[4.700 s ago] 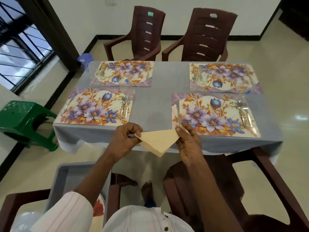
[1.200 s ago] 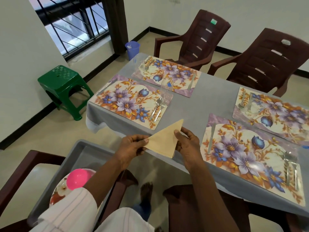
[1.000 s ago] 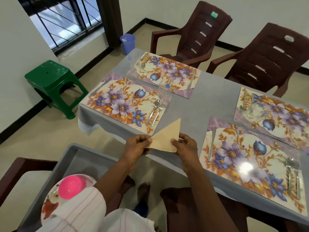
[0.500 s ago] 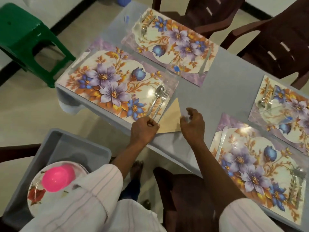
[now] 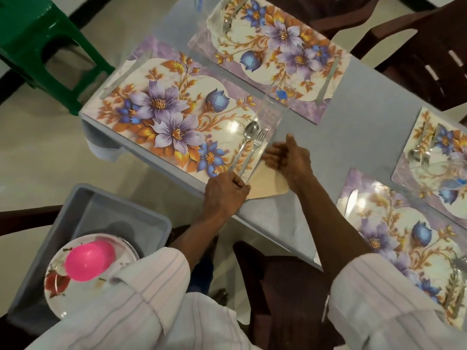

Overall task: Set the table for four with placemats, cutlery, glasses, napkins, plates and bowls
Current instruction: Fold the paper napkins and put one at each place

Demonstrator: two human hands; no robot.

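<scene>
A folded beige napkin (image 5: pixel 270 184) lies on the grey table (image 5: pixel 366 127), against the right edge of the near-left floral placemat (image 5: pixel 177 117). My left hand (image 5: pixel 223 198) pinches the napkin's near corner with curled fingers, just below the handles of the spoon (image 5: pixel 247 140) and fork (image 5: pixel 256 145). My right hand (image 5: pixel 290 160) rests on the napkin's far part with its fingers stretched out. A clear glass (image 5: pixel 271 112) stands at that placemat's far right corner. A knife (image 5: pixel 121 77) lies on its left side.
Three more floral placemats with cutlery lie on the table. A grey tub (image 5: pixel 111 210) at my lower left holds a flowered plate (image 5: pixel 58 296) and a pink bowl (image 5: pixel 89 260). A green stool (image 5: pixel 38 46) stands at the far left and brown chairs ring the table.
I carried the folded napkin from in front of me to the table beside the near-left placemat. My right hand has let go of it and now lies flat on it.
</scene>
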